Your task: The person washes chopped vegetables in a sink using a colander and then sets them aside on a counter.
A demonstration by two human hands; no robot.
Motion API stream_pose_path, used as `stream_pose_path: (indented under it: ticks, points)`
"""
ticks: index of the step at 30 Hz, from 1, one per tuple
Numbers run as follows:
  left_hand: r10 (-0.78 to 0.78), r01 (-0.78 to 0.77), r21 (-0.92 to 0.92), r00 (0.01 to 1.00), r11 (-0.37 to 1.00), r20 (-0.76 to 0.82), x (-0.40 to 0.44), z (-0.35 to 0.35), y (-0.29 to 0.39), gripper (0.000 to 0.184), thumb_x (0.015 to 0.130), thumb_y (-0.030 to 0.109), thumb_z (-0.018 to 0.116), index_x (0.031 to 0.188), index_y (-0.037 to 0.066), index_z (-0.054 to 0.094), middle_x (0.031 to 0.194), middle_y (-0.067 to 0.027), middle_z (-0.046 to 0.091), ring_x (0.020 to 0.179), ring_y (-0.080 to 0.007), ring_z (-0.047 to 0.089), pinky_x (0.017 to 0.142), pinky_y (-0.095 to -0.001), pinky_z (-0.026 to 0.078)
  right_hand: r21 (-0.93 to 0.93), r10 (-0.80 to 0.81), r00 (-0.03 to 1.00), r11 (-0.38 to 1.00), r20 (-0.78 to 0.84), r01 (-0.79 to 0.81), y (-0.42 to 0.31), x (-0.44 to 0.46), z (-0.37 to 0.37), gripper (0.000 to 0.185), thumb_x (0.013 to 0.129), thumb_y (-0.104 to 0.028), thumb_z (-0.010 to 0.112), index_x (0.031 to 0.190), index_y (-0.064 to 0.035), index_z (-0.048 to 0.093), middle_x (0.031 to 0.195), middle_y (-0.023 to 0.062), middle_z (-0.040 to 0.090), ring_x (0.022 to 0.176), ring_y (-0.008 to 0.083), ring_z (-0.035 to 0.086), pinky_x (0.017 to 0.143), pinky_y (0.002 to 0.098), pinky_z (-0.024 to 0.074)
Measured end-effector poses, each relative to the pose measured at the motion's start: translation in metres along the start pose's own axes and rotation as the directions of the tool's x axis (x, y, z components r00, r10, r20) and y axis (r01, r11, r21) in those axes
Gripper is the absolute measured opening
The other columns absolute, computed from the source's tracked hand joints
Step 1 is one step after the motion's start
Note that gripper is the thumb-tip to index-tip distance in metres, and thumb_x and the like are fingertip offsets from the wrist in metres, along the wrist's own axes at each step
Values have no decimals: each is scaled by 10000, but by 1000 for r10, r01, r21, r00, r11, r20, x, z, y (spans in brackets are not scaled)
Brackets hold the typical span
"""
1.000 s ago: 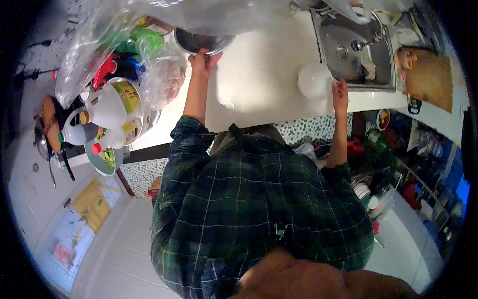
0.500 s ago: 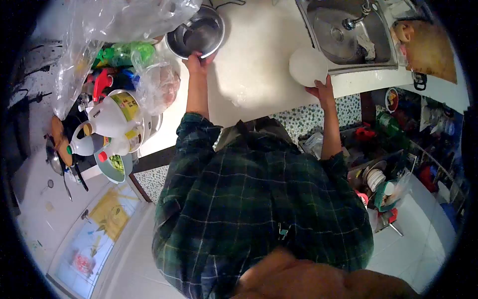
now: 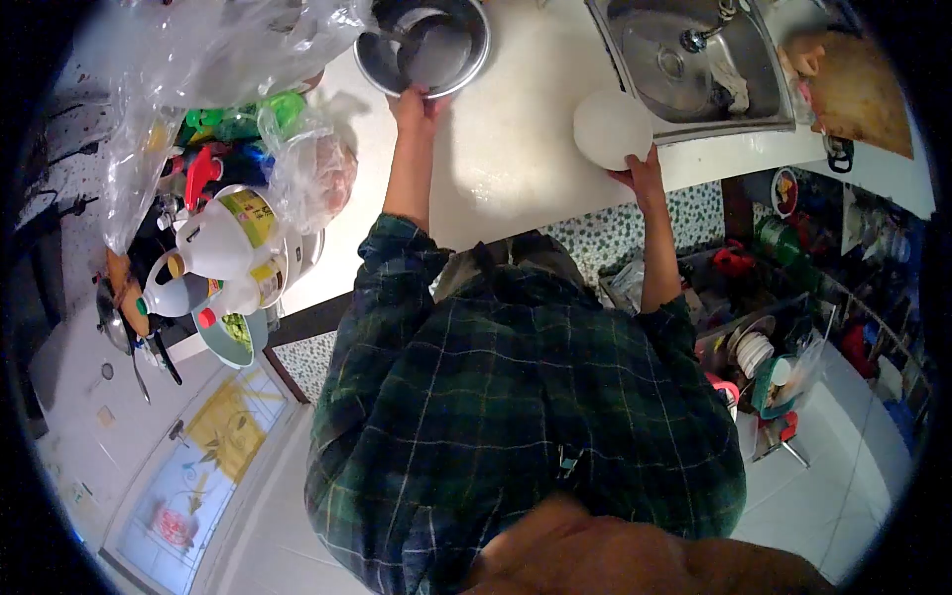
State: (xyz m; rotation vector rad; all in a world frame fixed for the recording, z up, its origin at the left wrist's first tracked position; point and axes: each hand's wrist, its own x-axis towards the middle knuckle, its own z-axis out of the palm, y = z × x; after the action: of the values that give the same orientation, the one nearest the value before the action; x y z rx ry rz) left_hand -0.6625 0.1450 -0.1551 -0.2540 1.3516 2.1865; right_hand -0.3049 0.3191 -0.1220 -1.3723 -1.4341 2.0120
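Note:
With my left hand I grip the near rim of a steel bowl above the counter's far left part. The bowl's grey inside faces up. My right hand is closed on the lower right edge of a white round dish, held near the sink's left corner. Whether the dish is a plate or a shallow bowl I cannot tell. Some of the right fingers are hidden behind it.
The pale countertop has wet spots. A steel sink with a faucet is on the right, beside a wooden board. Bottles, a white jug and plastic bags crowd the left. A dish rack stands lower right.
My left hand has moved the steel bowl to the right and slightly away from me. My right hand and the white dish have hardly moved.

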Motion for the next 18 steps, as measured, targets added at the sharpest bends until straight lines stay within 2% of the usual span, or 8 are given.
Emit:
stream_pose_path:
  ticks: [2,4,6,7,8,11,13,18]
  points:
    - [-28,27,-111,1000,993,-7,22,18,-7,137,743,16,418,864,72,452,768,-90,506,655,-273,571,563,-527,557,-10,-5,1000,1000,-16,4,6,4,-4,545,796,-27,418,1296,-87,210,1152,169,448,902,295,579,729,389,545]
    - [-27,27,-74,1000,997,-4,41,26,-15,67,767,35,397,779,76,449,712,-78,495,631,-270,566,565,-524,557,-23,-14,999,1000,-29,13,5,5,-4,552,794,-25,415,1301,-87,205,1159,169,442,918,295,573,726,387,545]
    - [2,-1,-116,1000,993,7,68,34,-17,99,761,19,393,823,58,460,747,-89,514,609,-283,563,553,-503,563,-4,-47,999,999,-8,47,2,2,0,564,793,-23,412,1311,-104,204,1180,157,430,949,290,559,719,384,546]
    - [-74,80,-96,995,992,64,49,68,11,148,751,1,392,872,38,470,797,-101,542,648,-315,579,591,-494,566,2,-45,999,999,-21,45,4,2,0,564,793,-23,412,1311,-104,204,1180,157,430,949,290,559,719,384,546]
    - [-78,80,-71,997,994,21,80,60,-1,204,756,8,389,940,14,477,868,-121,561,694,-345,593,641,-505,559,-10,-32,999,999,-34,32,6,4,2,566,793,-24,413,1313,-114,207,1193,150,422,964,288,550,720,385,545]
    - [-99,114,-120,988,986,123,122,64,-7,269,779,27,371,1024,0,480,969,-158,566,803,-378,594,680,-534,543,-10,-29,999,1000,-36,28,8,6,-1,572,793,-26,415,1316,-133,210,1213,137,409,985,286,539,723,392,542]
    - [-330,411,-403,908,818,258,118,76,3,317,840,112,349,1117,12,466,1101,-176,535,917,-391,569,719,-562,517,1,-35,999,999,-26,35,8,3,-2,576,794,-28,417,1319,-143,210,1221,130,405,989,286,536,726,399,541]
    - [-201,232,-178,963,956,177,115,68,-9,390,895,287,295,1175,71,460,1198,-146,493,1053,-374,508,803,-608,445,7,-27,998,1000,-52,27,0,-3,3,578,796,-30,423,1321,-137,207,1215,132,407,997,278,531,723,408,540]
